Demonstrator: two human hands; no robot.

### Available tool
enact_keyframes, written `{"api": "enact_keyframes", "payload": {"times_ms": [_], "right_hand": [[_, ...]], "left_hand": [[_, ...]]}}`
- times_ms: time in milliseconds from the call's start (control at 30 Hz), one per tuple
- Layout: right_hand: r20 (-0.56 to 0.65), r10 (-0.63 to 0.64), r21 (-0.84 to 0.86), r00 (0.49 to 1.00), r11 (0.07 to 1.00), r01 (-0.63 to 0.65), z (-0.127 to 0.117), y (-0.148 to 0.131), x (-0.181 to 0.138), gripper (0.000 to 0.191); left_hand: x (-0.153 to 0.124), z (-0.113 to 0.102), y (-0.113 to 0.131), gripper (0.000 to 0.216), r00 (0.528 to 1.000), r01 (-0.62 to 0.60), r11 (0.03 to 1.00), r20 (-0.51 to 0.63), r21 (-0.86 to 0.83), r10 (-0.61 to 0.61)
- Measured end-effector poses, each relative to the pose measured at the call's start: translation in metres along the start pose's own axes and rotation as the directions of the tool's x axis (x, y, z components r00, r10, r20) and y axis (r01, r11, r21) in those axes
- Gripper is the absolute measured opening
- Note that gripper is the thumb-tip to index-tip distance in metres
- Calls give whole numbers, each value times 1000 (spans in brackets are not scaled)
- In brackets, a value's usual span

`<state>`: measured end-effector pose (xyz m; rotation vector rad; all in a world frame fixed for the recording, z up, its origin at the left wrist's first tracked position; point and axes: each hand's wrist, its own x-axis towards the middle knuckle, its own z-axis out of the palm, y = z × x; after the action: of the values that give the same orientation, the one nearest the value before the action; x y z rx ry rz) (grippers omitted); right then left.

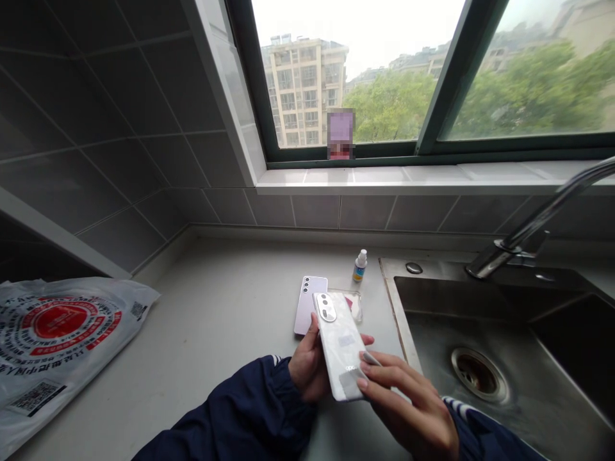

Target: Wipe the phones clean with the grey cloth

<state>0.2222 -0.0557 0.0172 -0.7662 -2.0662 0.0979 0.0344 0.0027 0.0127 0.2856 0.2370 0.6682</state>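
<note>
My left hand (307, 368) is closed round the left edge of a white smartphone (340, 339), whose back with its oval camera block faces up. My right hand (408, 397) has its fingertips pressed on the phone's lower back, over a small grey cloth (350, 379). On the counter, partly behind the held phone, lies a pale lilac smartphone (307, 304) with its cameras up. A clear phone case (356, 306) with something pink and white in it lies just beyond, half hidden. Farther back stands a small white bottle (359, 266) with a blue and yellow label.
A steel sink (432, 320) with a chrome tap (514, 240) is set into the counter (216, 314) on the right. A white plastic bag (72, 339) with red print lies at the left. Tiled wall and a window (384, 77) close off the back.
</note>
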Motion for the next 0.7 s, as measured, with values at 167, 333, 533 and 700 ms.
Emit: {"api": "enact_keyframes", "payload": {"times_ms": [167, 333, 533, 700], "right_hand": [[69, -44, -55, 997, 997, 47, 4, 3, 1, 33], [72, -46, -3, 996, 999, 46, 4, -2, 8, 24], [126, 68, 217, 990, 972, -94, 4, -7, 9, 19], [106, 228, 406, 968, 879, -251, -1, -7, 13, 22]], "left_hand": [[-1, 3, 2, 96, 998, 46, 999, -42, 10, -45], [0, 0, 1, 98, 996, 61, 998, -72, 32, -58], [3, -8, -1, 91, 995, 8, 998, -102, 55, -2], [3, -10, -2, 96, 992, 35, 991, -124, 132, -19]]}}
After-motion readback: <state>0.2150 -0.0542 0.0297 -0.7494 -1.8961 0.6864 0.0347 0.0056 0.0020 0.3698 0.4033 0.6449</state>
